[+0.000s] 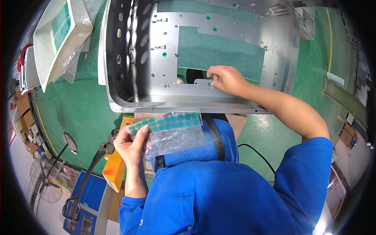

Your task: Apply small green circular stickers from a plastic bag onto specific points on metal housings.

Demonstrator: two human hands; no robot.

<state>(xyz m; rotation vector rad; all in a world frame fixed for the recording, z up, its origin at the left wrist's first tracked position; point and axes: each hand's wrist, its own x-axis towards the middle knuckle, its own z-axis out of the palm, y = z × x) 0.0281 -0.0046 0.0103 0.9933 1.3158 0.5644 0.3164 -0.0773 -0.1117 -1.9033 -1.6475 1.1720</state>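
Note:
My left hand [133, 147] holds a clear backing sheet [172, 131] near my chest; several round teal stickers sit in rows along its upper part, and the lower part is bare. My right hand [225, 80] reaches inside a large open sheet-metal housing [164, 58] and presses its fingertips on a teal sticker on the lower strip of the metal panel. Other teal stickers [214, 29] dot holes on that panel. A big rectangular cut-out shows the green floor behind it.
A white plastic tray with teal sticker sheets [60, 37] lies in a clear bag at upper left. A yellow pallet-truck handle [115, 164] and a black lever [88, 172] stand below my left hand. A fan [45, 182] is at lower left. A black cable [258, 154] lies on the green floor.

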